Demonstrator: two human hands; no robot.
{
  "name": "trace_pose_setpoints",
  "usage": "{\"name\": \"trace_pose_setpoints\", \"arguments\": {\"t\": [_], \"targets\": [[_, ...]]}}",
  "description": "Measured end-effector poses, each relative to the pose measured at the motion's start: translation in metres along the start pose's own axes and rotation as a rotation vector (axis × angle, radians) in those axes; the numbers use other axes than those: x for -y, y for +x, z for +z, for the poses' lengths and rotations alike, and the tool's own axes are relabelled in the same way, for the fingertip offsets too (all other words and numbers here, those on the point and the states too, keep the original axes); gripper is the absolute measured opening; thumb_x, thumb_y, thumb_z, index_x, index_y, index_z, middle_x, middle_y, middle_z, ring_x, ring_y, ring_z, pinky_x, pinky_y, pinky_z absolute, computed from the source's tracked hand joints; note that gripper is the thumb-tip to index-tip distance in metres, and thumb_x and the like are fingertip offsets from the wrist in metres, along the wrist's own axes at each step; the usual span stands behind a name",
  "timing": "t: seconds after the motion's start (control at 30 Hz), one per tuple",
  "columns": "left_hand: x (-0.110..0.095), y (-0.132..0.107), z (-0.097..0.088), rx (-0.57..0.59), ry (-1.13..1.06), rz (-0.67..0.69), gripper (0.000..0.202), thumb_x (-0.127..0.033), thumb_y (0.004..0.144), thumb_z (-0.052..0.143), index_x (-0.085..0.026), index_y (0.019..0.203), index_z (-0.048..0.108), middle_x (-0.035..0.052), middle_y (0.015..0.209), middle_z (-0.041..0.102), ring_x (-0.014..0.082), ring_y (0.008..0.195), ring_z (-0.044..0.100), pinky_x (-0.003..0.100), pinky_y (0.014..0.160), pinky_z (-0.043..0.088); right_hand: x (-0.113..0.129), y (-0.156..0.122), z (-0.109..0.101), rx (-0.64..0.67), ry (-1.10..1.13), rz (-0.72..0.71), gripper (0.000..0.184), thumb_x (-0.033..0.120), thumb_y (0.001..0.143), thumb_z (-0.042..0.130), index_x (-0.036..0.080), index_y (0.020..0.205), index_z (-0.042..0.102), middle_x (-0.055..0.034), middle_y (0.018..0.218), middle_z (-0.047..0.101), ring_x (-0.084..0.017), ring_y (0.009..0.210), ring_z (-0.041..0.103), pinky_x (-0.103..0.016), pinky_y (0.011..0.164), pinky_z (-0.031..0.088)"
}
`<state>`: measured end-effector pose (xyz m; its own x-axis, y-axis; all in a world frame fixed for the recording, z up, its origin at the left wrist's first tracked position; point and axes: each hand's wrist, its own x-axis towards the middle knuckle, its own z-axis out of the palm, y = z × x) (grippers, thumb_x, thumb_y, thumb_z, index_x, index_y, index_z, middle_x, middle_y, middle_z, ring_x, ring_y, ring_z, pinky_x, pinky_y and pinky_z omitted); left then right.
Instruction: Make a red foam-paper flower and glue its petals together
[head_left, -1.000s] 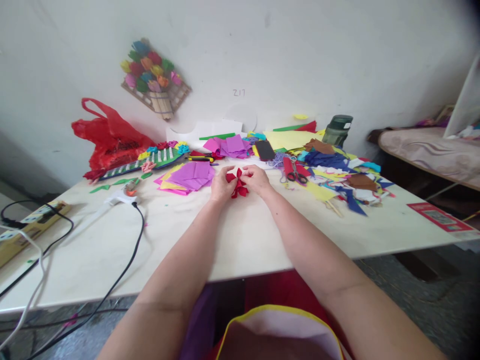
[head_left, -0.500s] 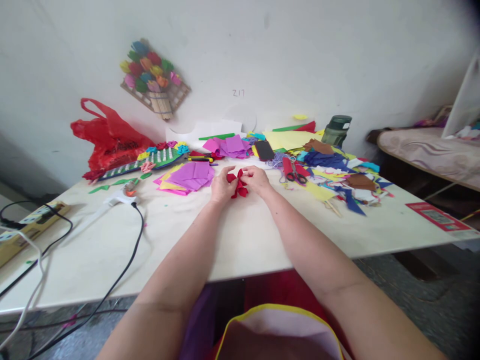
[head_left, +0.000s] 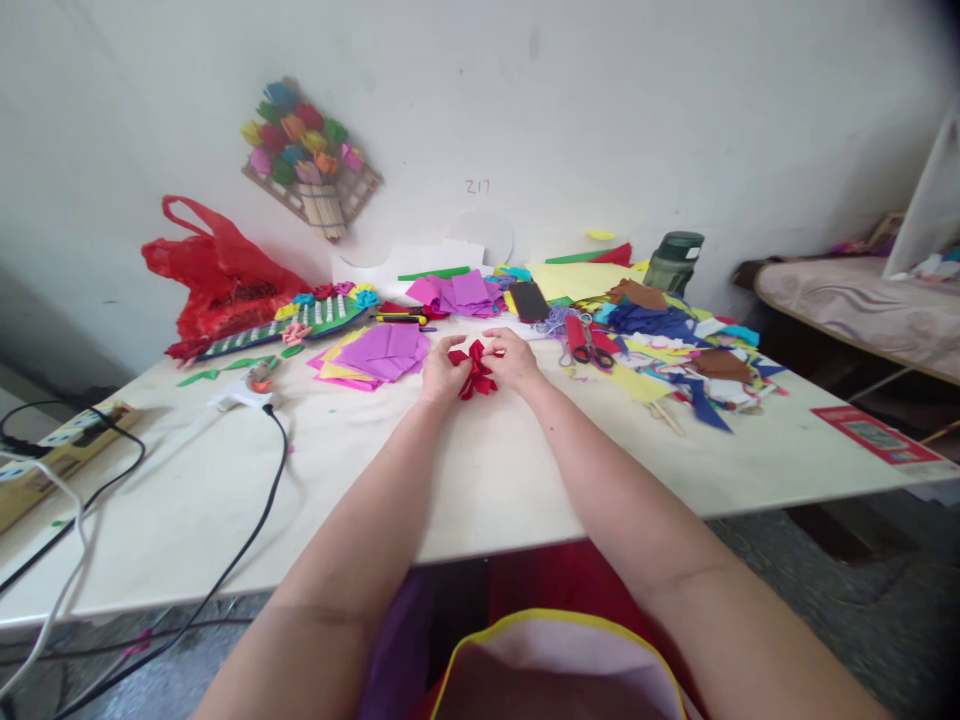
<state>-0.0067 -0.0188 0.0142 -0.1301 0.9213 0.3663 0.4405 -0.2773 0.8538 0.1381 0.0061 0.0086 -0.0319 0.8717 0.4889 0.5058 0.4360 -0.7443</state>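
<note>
Between my hands, over the middle of the white table (head_left: 495, 470), is a red paper flower (head_left: 478, 372) with its petals spread. My left hand (head_left: 445, 372) pinches its left side with thumb and fingers. From the right, the fingers of my right hand (head_left: 513, 358) grip a petal near the top. Just left of my hands lies a stack of purple, pink and yellow paper sheets (head_left: 386, 352). Scissors (head_left: 591, 345) rest on red paper to the right.
Paper scraps (head_left: 697, 350) pile up at the right, near a green bottle (head_left: 673, 262). A phone (head_left: 529, 300) lies at the back. On the left are a glue gun (head_left: 251, 390) with a black cord, a power strip (head_left: 67, 450) and a red plastic bag (head_left: 225, 270).
The red flower looks more spread out, with more petals showing between my hands. My fingers have shifted slightly around it; my arms stay almost in place.
</note>
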Motion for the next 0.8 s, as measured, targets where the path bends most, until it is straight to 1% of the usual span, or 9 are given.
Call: {"name": "trace_pose_setpoints", "arguments": {"t": [0.1,0.23,0.33,0.4,0.5,0.57,0.7,0.8], "targets": [[0.005,0.003,0.000,0.020,-0.119,-0.062,0.046,-0.013,0.063,0.061,-0.016,0.109,0.065,-0.0032,0.060,0.060,0.0133,0.054,0.056,0.025,0.058,0.045,0.004,-0.003,-0.002,-0.021,-0.043,-0.072,0.009,0.016,0.065,0.065,0.022,0.059,0.066,-0.0017,0.121,0.065,-0.021,0.106,0.064,-0.037,0.097,0.051],[0.008,0.004,-0.002,0.056,-0.261,-0.120,0.048,-0.014,0.061,0.061,-0.016,0.110,0.062,-0.0011,0.066,0.064,0.0132,0.055,0.059,0.024,0.056,0.047,0.010,-0.006,-0.006,-0.010,-0.080,-0.165,0.010,0.015,0.068,0.064,0.023,0.062,0.067,-0.0017,0.124,0.065,-0.019,0.102,0.066,-0.034,0.093,0.052],[0.004,0.002,-0.006,0.107,-0.318,-0.132,0.052,-0.015,0.061,0.061,-0.017,0.112,0.059,-0.0022,0.064,0.063,0.0135,0.054,0.060,0.024,0.054,0.047,0.015,-0.008,-0.008,0.013,-0.118,-0.193,0.013,0.013,0.070,0.062,0.021,0.061,0.066,-0.0035,0.128,0.062,-0.019,0.102,0.066,-0.033,0.094,0.051],[0.001,0.000,-0.008,0.144,-0.347,-0.138,0.052,-0.015,0.060,0.061,-0.018,0.112,0.057,-0.0035,0.062,0.062,0.0137,0.053,0.060,0.024,0.052,0.047,0.017,-0.009,-0.009,0.017,-0.131,-0.191,0.013,0.011,0.070,0.062,0.021,0.062,0.066,-0.0042,0.130,0.061,-0.020,0.109,0.064,-0.034,0.097,0.050],[-0.002,-0.003,-0.009,0.167,-0.351,-0.113,0.047,-0.015,0.061,0.060,-0.020,0.108,0.054,-0.0049,0.061,0.062,0.0133,0.052,0.059,0.023,0.052,0.046,0.017,-0.009,-0.008,0.022,-0.111,-0.155,0.013,0.009,0.069,0.061,0.021,0.067,0.065,-0.0045,0.132,0.058,-0.022,0.118,0.058,-0.037,0.098,0.050],[0.000,-0.003,-0.008,0.164,-0.308,-0.072,0.043,-0.015,0.061,0.060,-0.020,0.103,0.055,-0.0056,0.059,0.061,0.0122,0.050,0.057,0.022,0.051,0.044,0.016,-0.008,-0.008,0.053,-0.076,-0.104,0.014,0.009,0.067,0.060,0.021,0.069,0.065,-0.0048,0.130,0.057,-0.022,0.120,0.057,-0.038,0.098,0.050],[0.004,-0.001,-0.003,0.143,-0.200,-0.004,0.037,-0.014,0.062,0.062,-0.021,0.098,0.057,-0.0069,0.055,0.058,0.0101,0.047,0.052,0.020,0.050,0.039,0.015,-0.005,-0.007,0.134,-0.004,0.011,0.012,0.008,0.064,0.059,0.020,0.065,0.063,-0.0044,0.126,0.057,-0.022,0.119,0.057,-0.039,0.102,0.048],[0.004,-0.001,-0.001,0.145,-0.159,0.019,0.036,-0.014,0.062,0.060,-0.021,0.097,0.058,-0.0086,0.052,0.054,0.0091,0.045,0.047,0.019,0.049,0.036,0.017,-0.004,-0.007,0.153,0.051,0.071,0.013,0.007,0.063,0.056,0.019,0.062,0.062,-0.0058,0.127,0.056,-0.022,0.120,0.056,-0.038,0.104,0.046]]}}
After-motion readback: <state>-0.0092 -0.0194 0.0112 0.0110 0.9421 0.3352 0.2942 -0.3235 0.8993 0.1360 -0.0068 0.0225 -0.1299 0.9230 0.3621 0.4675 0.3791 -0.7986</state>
